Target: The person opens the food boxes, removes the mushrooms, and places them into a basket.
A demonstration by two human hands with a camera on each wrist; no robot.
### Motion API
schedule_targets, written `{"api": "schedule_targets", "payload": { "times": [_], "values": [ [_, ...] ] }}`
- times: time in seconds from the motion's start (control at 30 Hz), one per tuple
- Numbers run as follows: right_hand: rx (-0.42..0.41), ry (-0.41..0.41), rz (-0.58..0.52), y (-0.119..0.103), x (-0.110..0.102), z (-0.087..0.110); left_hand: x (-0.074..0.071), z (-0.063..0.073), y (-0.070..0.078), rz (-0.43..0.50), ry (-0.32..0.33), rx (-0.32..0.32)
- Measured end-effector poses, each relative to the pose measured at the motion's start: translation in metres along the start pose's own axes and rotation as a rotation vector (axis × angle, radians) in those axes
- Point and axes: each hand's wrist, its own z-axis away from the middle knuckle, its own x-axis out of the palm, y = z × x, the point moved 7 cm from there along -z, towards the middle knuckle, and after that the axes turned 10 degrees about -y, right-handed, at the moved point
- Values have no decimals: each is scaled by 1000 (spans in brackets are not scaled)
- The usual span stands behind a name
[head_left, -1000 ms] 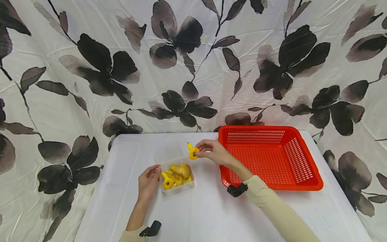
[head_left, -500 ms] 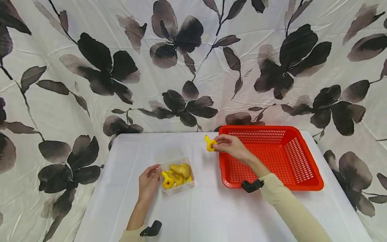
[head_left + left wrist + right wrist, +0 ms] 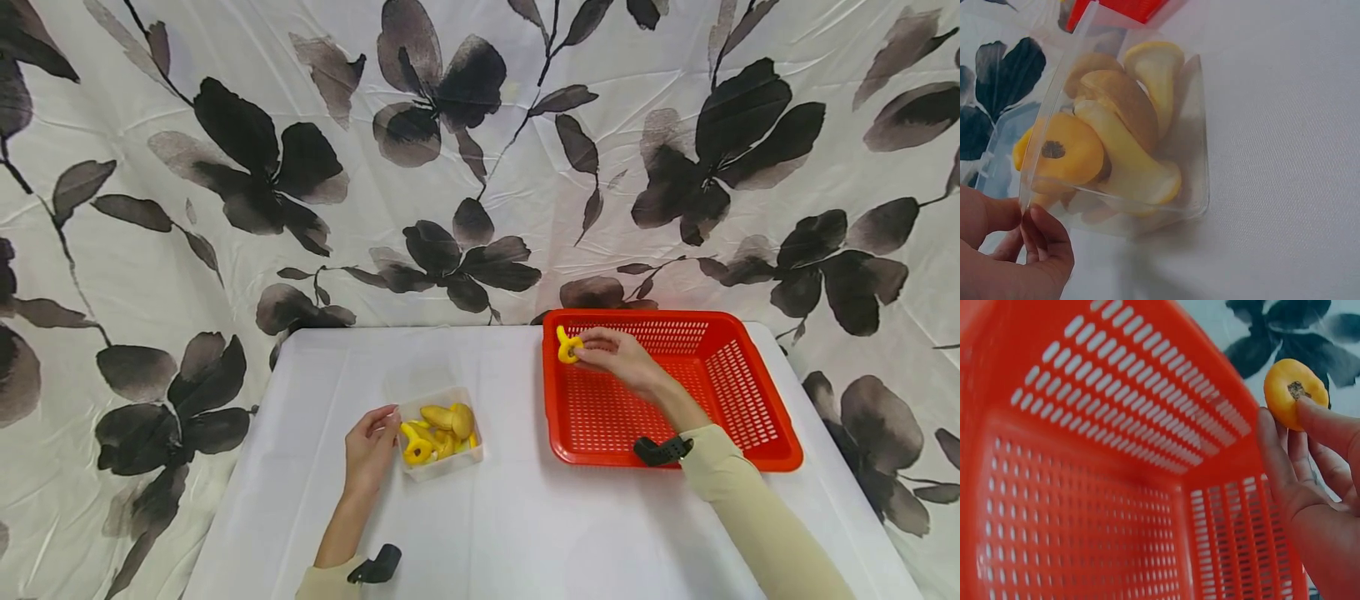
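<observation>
Right hand (image 3: 618, 357), pinching a yellow vegetable (image 3: 567, 345) at the far left of the basket (image 3: 600, 417), should clear the rim (image 3: 550, 383); left hand (image 3: 369, 450) grips the box (image 3: 444, 467) by its left edge.

Yellow gourd (image 3: 565, 356) (dark spot showing), held at red basket (image 3: 607, 454).

The red basket (image 3: 607, 417) is moulded plastic with a mildly glossy finish, while the small box (image 3: 442, 472) is clear, smooth, shiny plastic. The held yellow gourd-like piece (image 3: 1285, 394) looks smooth and softly shiny but rough at its dark centre. The tabletop (image 3: 517, 533) appears matt, finely textured cloth, and the floral curtain (image 3: 495, 200) is creased fabric.
</observation>
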Motion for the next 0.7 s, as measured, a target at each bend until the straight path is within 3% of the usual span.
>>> {"api": "schedule_targets", "payload": {
  "times": [0.2,0.7],
  "values": [
    [45,11,-4,7,-14,1,0,-1,-1,6,-3,4],
    [131,-70,110,27,-25,-11,-1,2,0,7,-3,-9]
  ]
}}
